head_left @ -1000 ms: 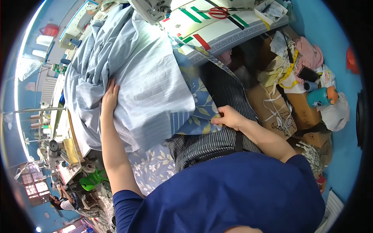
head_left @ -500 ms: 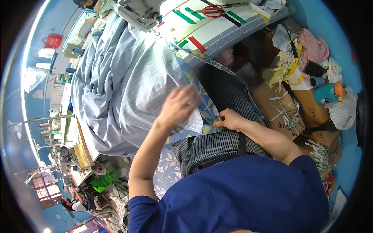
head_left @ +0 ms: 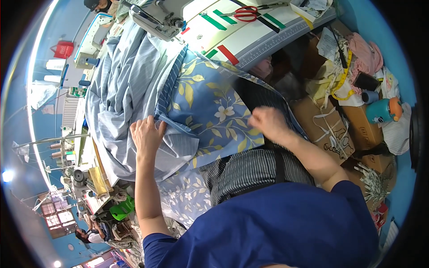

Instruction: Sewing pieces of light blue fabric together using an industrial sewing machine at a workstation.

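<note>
Gently smooth the floral cloth (head_left: 214,100) beside the striped fold (head_left: 169,85). Whether your left hand (head_left: 148,136) or right hand (head_left: 271,125) grips is unclear.

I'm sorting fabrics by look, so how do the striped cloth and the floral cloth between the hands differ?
Pattern: the striped cloth has thin pale lines, while the floral cloth carries white flowers and yellowish leaves.
Colour: the striped cloth is paler; the floral cloth is a deeper blue.
Pose: the striped cloth is largely bunched in folds, while the floral cloth lies mostly flat.
Both are bluish.
</note>
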### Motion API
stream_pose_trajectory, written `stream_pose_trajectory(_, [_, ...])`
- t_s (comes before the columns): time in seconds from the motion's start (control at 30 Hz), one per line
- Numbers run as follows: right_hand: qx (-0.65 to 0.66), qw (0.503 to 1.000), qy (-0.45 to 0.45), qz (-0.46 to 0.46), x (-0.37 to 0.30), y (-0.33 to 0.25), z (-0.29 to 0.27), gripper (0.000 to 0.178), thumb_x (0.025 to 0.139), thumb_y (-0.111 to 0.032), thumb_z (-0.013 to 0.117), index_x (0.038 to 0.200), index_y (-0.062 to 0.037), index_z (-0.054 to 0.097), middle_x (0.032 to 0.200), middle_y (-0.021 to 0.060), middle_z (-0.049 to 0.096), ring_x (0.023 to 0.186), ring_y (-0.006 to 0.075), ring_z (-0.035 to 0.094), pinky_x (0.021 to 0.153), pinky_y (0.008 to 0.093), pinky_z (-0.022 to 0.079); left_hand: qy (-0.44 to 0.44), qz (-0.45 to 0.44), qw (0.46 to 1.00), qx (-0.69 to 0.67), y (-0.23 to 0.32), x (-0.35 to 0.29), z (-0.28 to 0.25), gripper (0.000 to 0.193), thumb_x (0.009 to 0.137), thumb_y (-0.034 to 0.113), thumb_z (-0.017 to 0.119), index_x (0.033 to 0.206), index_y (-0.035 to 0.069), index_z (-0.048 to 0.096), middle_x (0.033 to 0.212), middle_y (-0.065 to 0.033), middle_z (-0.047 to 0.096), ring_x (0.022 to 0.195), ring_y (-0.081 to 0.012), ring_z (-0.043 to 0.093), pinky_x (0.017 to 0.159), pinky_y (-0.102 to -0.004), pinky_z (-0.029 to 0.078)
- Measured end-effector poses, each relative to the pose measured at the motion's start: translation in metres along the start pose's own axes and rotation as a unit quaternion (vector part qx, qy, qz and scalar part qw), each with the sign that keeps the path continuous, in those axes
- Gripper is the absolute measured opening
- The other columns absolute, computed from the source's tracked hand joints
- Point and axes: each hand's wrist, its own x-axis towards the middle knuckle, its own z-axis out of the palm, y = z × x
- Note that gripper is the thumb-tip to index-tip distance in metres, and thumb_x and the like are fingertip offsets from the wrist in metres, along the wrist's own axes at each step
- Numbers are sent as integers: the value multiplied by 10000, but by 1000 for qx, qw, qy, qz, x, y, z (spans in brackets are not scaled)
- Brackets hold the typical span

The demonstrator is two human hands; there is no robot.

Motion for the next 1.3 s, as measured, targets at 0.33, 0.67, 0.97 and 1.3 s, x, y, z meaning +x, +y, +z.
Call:
stream_pose_trajectory(0.33, [19,972,217,-88,-23,1,-27,496,834,-92,673,1290,2,501,977,194,584,796,299,607,687,339,515,91,170,981,-15,27,-2,-8,252,794,133,650,1026,38,623,1109,-99,596,1084,-265,530,910,-400,411])
stream_pose_trajectory(0.67, [365,877,-311,-40,-84,-50,-120,384,908,-120,612,1248,52,561,685,42,604,568,112,557,564,247,472,249,209,913,-245,169,18,-40,348,745,78,689,1077,1,623,1068,-122,608,970,-271,605,804,-376,504])
stream_pose_trajectory(0.97, [318,785,-325,-420,-99,-98,-137,265,934,-212,584,1103,-13,628,877,84,680,737,184,671,619,264,543,399,203,858,-251,185,29,-53,292,696,24,694,976,-34,637,948,-123,609,859,-260,628,717,-352,516])
stream_pose_trajectory(1.3, [57,981,124,-135,20,18,-26,408,843,-208,684,1171,16,593,1134,194,610,958,297,632,808,337,508,302,285,863,-288,196,3,-25,288,662,36,683,940,-27,635,907,-99,609,841,-235,630,712,-341,519])
